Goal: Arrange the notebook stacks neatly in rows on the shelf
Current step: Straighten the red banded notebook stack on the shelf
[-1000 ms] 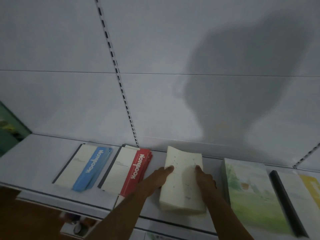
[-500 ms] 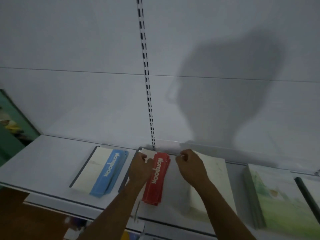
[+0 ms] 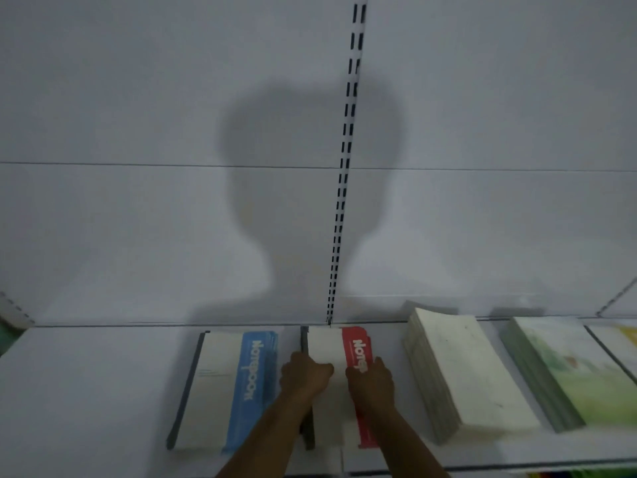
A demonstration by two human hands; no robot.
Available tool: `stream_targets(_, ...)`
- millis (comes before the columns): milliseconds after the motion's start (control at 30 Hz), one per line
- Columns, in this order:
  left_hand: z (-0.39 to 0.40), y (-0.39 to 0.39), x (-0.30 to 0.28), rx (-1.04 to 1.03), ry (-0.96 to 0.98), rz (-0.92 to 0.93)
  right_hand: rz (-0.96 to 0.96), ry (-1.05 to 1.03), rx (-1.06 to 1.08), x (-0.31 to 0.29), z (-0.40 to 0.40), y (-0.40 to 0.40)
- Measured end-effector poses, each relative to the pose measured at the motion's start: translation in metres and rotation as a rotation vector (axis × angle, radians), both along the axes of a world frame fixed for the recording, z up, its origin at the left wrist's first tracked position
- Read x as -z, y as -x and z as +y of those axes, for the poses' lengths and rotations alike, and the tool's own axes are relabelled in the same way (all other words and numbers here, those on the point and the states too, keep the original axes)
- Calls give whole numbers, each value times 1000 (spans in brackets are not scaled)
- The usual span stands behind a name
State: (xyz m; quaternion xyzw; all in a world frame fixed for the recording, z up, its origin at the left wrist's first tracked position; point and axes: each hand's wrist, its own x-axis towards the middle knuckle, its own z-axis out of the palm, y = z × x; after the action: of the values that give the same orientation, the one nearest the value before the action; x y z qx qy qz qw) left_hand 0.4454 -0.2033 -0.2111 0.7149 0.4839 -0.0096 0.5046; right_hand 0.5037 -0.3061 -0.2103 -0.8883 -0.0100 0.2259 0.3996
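Several notebook stacks lie flat on a white shelf [image 3: 86, 391]. The red-and-white notebook stack [image 3: 331, 350] sits in the middle, straight against the back panel. My left hand [image 3: 303, 374] grips its left edge with curled fingers. My right hand [image 3: 370, 382] grips its right, red edge. Left of it lies the blue-and-white notebook stack [image 3: 227, 388]. To the right sits a thick cream stack [image 3: 465, 370], then a green-covered stack [image 3: 565, 367].
A white back panel rises behind the shelf, with a slotted upright rail [image 3: 341, 201] above the red stack. A yellow-and-white stack [image 3: 620, 339] is cut off at the far right. The shelf's front edge [image 3: 482, 467] runs along the bottom.
My hands left the cream stack and moved to the red stack. They now hold it by both side edges, and it lies straighter. The view has shifted left.
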Motion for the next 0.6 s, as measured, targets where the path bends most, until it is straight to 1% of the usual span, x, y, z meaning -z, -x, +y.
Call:
stream_targets(67, -2, 7, 4, -31, 101, -49, 81, 5, 68, 0, -5, 0)
stream_targets(133, -9, 14, 1, -103, 160, -136, 171, -71, 86, 1, -10, 2)
stream_targets(167, -13, 15, -3, -130, 159, -193, 176, -128, 91, 1, -13, 3)
stream_targets(233, -17, 16, -16, -137, 91, -335, 108, -291, 110, -4, -15, 4)
stream_targets(333, -20, 22, -40, -79, 59, -663, -110, -572, 108, -26, -17, 2)
stream_targets(400, -18, 25, -50, -17, 89, -768, -253, -773, 72, -43, -18, 4)
stream_targets(433, -17, 26, -52, -9, 122, -796, -288, -848, 46, -47, -20, 7)
stream_targets(500, -18, 27, -49, -24, 176, -890, -327, -928, -5, -44, -28, 11)
stream_targets(533, -20, 27, -47, -33, 162, -929, -342, -932, -20, -38, -33, 12)
stream_targets(600, -26, 26, -48, -48, 73, -984, -355, -939, -49, -30, -42, 10)
